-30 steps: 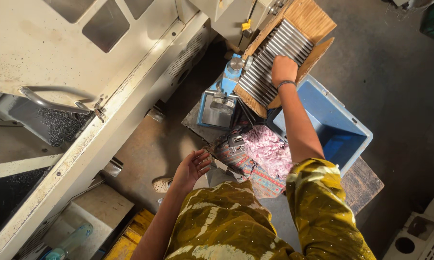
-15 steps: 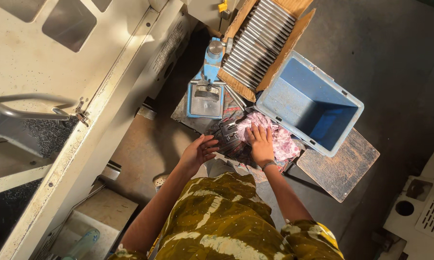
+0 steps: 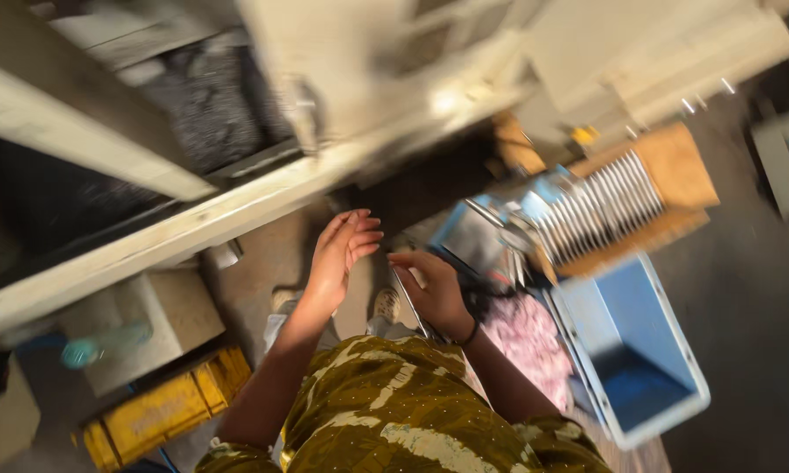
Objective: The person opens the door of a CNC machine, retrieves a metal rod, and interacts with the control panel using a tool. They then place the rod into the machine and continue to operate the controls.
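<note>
Both hands have come up off the pink cloth since half a second back, and the whole view has swung round and gone blurry.

Nearest is the person's gold-patterned top (image 3: 386, 412). Just past it the right hand (image 3: 434, 293) is curled around what looks like a thin metal rod (image 3: 409, 307), angled down toward the lap; the blur keeps me from being sure. The left hand (image 3: 342, 250) is open, fingers spread, close beside the right but not touching, holding nothing, maybe ready to steady the rod.

The pink cloth (image 3: 526, 337) lies just right of the right wrist, and the blue bin (image 3: 626, 350) sits against it, handy for dropping things in. Beyond that, the wooden tray of metal rods (image 3: 618, 206) lies within arm's reach. A yellow crate (image 3: 162, 412) is off to the left on the floor, with a big pale machine frame (image 3: 211, 219) farthest out.
</note>
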Action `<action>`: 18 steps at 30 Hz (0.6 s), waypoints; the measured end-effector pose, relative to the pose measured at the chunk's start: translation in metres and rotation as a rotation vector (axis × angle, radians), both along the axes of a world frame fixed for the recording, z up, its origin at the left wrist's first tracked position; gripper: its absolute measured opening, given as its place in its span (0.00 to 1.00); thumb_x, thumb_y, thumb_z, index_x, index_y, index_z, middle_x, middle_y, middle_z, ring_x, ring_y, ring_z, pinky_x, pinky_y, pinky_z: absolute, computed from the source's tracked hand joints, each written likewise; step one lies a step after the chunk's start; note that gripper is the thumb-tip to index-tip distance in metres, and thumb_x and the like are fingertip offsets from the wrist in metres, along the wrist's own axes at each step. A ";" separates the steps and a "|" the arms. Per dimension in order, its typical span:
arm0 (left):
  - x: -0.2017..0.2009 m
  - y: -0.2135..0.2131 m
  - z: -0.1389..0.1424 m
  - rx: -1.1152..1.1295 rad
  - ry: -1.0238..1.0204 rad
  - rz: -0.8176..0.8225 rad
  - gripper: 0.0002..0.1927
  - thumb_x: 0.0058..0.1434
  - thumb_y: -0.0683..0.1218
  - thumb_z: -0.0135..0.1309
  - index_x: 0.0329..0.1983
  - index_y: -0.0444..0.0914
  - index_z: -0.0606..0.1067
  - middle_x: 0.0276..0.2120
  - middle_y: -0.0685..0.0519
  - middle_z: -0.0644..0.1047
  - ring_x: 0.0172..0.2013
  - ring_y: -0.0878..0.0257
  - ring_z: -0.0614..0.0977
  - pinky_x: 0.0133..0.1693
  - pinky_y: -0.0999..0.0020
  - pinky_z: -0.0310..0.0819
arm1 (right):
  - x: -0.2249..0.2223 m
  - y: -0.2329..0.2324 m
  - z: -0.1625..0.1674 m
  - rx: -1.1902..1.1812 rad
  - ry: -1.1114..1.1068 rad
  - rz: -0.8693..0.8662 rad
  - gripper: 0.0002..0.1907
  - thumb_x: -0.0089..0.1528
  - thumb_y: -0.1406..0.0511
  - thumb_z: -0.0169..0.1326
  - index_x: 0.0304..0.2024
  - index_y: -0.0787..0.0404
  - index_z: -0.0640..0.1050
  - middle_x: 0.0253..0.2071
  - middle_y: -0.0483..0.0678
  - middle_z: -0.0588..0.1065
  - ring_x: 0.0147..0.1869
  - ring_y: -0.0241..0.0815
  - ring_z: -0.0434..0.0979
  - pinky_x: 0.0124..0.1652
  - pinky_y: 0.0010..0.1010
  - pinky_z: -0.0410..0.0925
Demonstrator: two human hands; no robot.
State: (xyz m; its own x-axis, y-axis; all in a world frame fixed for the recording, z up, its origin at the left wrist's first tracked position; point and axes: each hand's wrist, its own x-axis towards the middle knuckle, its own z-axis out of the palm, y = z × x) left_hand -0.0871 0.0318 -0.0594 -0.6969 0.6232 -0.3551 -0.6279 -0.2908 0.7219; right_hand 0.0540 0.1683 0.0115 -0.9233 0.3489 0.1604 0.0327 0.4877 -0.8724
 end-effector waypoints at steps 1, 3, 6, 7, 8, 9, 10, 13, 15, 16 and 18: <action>-0.013 -0.012 0.008 -0.027 0.044 0.083 0.15 0.72 0.50 0.48 0.52 0.35 0.74 0.47 0.48 0.81 0.44 0.62 0.83 0.48 0.66 0.76 | -0.029 -0.011 0.005 -0.079 0.022 0.106 0.10 0.65 0.69 0.55 0.49 0.62 0.81 0.42 0.50 0.82 0.46 0.46 0.84 0.47 0.30 0.73; -0.041 -0.037 0.022 -0.067 0.165 0.230 0.13 0.72 0.49 0.49 0.48 0.34 0.76 0.44 0.49 0.81 0.44 0.63 0.83 0.48 0.67 0.76 | -0.092 -0.035 0.007 -0.128 0.130 0.175 0.09 0.66 0.70 0.55 0.48 0.60 0.81 0.43 0.50 0.81 0.46 0.46 0.82 0.48 0.31 0.73; -0.080 -0.076 0.032 -0.108 0.348 0.402 0.13 0.73 0.49 0.49 0.44 0.33 0.77 0.40 0.49 0.82 0.43 0.64 0.82 0.48 0.68 0.76 | -0.184 -0.059 -0.008 0.330 0.452 0.024 0.10 0.66 0.68 0.55 0.50 0.58 0.80 0.48 0.52 0.76 0.53 0.49 0.76 0.54 0.41 0.66; -0.092 -0.088 0.032 -0.119 0.382 0.448 0.14 0.74 0.49 0.49 0.43 0.33 0.78 0.40 0.49 0.82 0.43 0.64 0.82 0.48 0.68 0.75 | -0.210 -0.062 -0.018 0.499 0.560 -0.075 0.10 0.67 0.67 0.55 0.51 0.57 0.80 0.50 0.52 0.74 0.55 0.49 0.73 0.56 0.45 0.64; -0.106 -0.098 0.032 -0.129 0.419 0.483 0.14 0.74 0.49 0.48 0.42 0.33 0.78 0.39 0.49 0.83 0.42 0.64 0.82 0.48 0.69 0.75 | -0.232 -0.060 -0.029 0.670 0.624 -0.177 0.10 0.68 0.66 0.54 0.52 0.56 0.80 0.52 0.52 0.71 0.56 0.49 0.71 0.58 0.48 0.62; -0.116 -0.107 0.033 -0.132 0.438 0.490 0.15 0.75 0.48 0.48 0.42 0.33 0.78 0.40 0.49 0.83 0.42 0.64 0.80 0.49 0.68 0.74 | -0.247 -0.053 -0.040 0.847 0.671 -0.280 0.11 0.69 0.64 0.54 0.53 0.55 0.80 0.54 0.52 0.69 0.58 0.49 0.68 0.59 0.52 0.60; -0.127 -0.109 0.033 -0.123 0.467 0.492 0.15 0.76 0.48 0.47 0.43 0.32 0.78 0.40 0.49 0.83 0.41 0.64 0.79 0.49 0.68 0.73 | -0.255 -0.040 -0.049 1.012 0.711 -0.366 0.11 0.70 0.63 0.54 0.54 0.53 0.80 0.56 0.52 0.67 0.60 0.49 0.66 0.61 0.56 0.58; -0.168 -0.095 0.029 -0.125 0.551 0.371 0.15 0.75 0.48 0.44 0.45 0.33 0.77 0.41 0.51 0.82 0.44 0.65 0.82 0.51 0.69 0.76 | -0.284 0.005 -0.076 1.411 0.865 -0.566 0.16 0.68 0.61 0.45 0.53 0.40 0.81 0.57 0.45 0.64 0.61 0.38 0.63 0.64 0.58 0.57; -0.179 -0.074 0.022 -0.053 0.584 0.246 0.15 0.75 0.48 0.44 0.46 0.33 0.76 0.42 0.51 0.82 0.45 0.64 0.82 0.52 0.68 0.77 | -0.266 0.018 -0.093 1.397 0.775 -0.440 0.19 0.66 0.68 0.47 0.52 0.46 0.84 0.57 0.48 0.64 0.60 0.41 0.64 0.63 0.59 0.59; -0.186 -0.059 0.020 0.031 0.599 0.191 0.15 0.76 0.48 0.44 0.47 0.32 0.76 0.43 0.50 0.81 0.45 0.64 0.81 0.52 0.68 0.75 | -0.258 0.021 -0.097 1.387 0.728 -0.383 0.20 0.64 0.71 0.48 0.51 0.49 0.85 0.56 0.49 0.64 0.60 0.43 0.64 0.63 0.60 0.60; -0.201 -0.032 0.019 0.116 0.591 0.078 0.15 0.77 0.48 0.45 0.50 0.31 0.75 0.44 0.49 0.80 0.46 0.63 0.80 0.52 0.67 0.75 | -0.253 0.025 -0.099 1.418 0.736 -0.410 0.16 0.66 0.70 0.51 0.50 0.50 0.84 0.58 0.51 0.63 0.61 0.46 0.62 0.62 0.58 0.62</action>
